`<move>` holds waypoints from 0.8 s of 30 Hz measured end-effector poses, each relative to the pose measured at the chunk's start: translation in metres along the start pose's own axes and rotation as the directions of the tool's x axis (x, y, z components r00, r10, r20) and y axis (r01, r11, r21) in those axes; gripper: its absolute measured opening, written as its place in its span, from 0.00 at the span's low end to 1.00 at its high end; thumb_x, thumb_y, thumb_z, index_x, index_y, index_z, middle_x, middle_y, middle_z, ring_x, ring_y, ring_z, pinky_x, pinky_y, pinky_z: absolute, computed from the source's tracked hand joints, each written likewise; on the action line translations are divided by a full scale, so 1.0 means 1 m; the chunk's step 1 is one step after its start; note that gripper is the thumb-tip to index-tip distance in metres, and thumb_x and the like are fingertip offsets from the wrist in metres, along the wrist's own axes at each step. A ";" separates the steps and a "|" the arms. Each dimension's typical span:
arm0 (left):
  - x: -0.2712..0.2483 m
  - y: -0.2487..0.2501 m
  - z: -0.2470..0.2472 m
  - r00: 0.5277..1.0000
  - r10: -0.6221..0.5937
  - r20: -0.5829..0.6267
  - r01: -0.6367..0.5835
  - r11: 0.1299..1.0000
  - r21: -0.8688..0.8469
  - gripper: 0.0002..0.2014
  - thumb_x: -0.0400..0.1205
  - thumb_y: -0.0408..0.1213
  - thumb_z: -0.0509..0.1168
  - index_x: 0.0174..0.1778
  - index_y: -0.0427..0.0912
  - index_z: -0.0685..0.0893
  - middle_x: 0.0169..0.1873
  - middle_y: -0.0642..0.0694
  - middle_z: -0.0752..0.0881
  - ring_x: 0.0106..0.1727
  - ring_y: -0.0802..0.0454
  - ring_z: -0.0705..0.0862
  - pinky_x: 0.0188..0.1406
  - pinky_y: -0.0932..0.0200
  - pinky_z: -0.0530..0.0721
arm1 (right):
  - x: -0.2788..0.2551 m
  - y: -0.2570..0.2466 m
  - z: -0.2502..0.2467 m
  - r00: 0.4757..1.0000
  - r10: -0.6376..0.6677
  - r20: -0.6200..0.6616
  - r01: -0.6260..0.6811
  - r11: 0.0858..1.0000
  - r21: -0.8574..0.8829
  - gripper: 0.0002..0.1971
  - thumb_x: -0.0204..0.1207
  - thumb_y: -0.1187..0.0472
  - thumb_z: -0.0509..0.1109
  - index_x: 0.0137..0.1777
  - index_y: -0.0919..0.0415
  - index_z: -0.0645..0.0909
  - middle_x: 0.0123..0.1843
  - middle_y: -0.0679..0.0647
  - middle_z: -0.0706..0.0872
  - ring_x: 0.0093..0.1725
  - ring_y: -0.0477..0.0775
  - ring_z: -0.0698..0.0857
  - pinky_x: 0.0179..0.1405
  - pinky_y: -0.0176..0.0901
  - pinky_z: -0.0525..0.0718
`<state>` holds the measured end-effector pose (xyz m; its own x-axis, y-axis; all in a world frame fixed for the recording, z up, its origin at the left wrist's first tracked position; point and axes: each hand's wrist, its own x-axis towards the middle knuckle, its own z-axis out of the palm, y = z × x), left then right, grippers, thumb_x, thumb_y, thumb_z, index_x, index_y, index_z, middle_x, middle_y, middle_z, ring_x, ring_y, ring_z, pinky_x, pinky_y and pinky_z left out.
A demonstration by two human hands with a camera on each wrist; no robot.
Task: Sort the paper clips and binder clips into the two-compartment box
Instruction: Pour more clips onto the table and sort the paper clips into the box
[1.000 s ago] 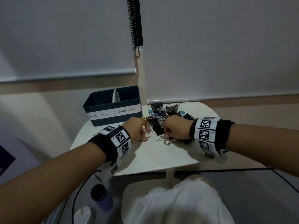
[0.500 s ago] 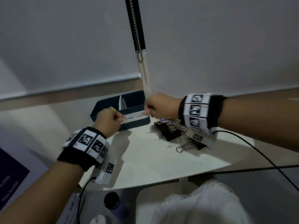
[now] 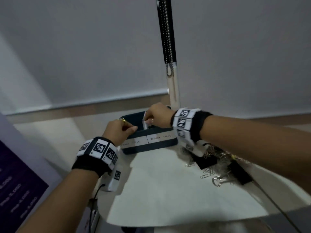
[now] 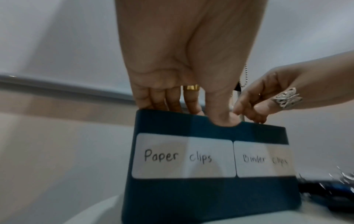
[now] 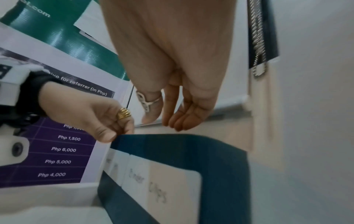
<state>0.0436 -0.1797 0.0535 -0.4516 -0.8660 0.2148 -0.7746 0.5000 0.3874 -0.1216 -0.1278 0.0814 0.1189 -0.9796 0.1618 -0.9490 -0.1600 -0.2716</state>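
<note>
The dark blue two-compartment box stands at the back of the white table, labelled "Paper clips" on the left and "Binder clips" on the right. My left hand dips thumb and fingers together behind the front wall of the paper clip side; the tips are hidden there, and no clip shows. My right hand hovers over the binder clip side beside the white divider. Its fingers hang loose with nothing between them. A mixed pile of black binder clips and silver paper clips lies on the right.
The round white table has bare surface in front of the box. A blind chain hangs just behind the box. A purple poster leans at the left. A black cable crosses the table's right edge.
Both hands have left the pile and travelled back to the box, the left to the paper clip side, the right to the binder clip side. The view has tilted up.
</note>
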 end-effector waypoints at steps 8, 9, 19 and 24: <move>-0.027 0.000 0.016 0.997 0.083 0.002 -0.082 0.987 0.141 0.12 0.79 0.43 0.67 0.56 0.45 0.83 0.52 0.44 0.87 0.51 0.48 0.83 0.52 0.57 0.80 | -0.071 0.046 -0.021 0.997 0.035 -0.072 -0.035 0.999 0.002 0.15 0.75 0.59 0.71 0.61 0.60 0.82 0.47 0.49 0.81 0.41 0.43 0.76 0.41 0.28 0.76; -0.031 0.005 0.017 0.995 0.095 -0.011 -0.092 0.984 0.151 0.16 0.77 0.44 0.69 0.60 0.46 0.81 0.57 0.45 0.85 0.57 0.47 0.81 0.58 0.53 0.80 | -0.081 0.051 -0.024 0.996 0.048 -0.075 -0.049 0.999 -0.011 0.13 0.75 0.60 0.72 0.59 0.60 0.82 0.47 0.50 0.82 0.42 0.45 0.78 0.44 0.30 0.78; -0.058 0.147 0.076 0.840 0.444 0.311 -0.474 0.880 0.024 0.13 0.80 0.40 0.66 0.59 0.42 0.87 0.54 0.43 0.88 0.55 0.49 0.84 0.56 0.61 0.76 | -0.146 0.078 -0.012 0.942 0.192 0.273 -0.091 0.934 -0.345 0.14 0.70 0.61 0.74 0.57 0.59 0.86 0.53 0.54 0.90 0.54 0.57 0.86 0.47 0.39 0.76; -0.043 0.173 0.101 0.872 0.329 0.362 -0.399 0.906 0.139 0.13 0.77 0.37 0.70 0.54 0.35 0.87 0.53 0.38 0.88 0.56 0.42 0.85 0.53 0.56 0.80 | -0.144 0.086 0.003 0.960 0.200 0.197 -0.122 0.930 -0.346 0.10 0.73 0.66 0.68 0.53 0.67 0.84 0.54 0.63 0.88 0.55 0.62 0.85 0.44 0.40 0.74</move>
<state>-0.1156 -0.0547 0.0206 -0.8088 -0.5880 -0.0101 -0.5833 0.7999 0.1411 -0.2198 -0.0006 0.0313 -0.0180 -0.9961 -0.0859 -0.9983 0.0132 0.0564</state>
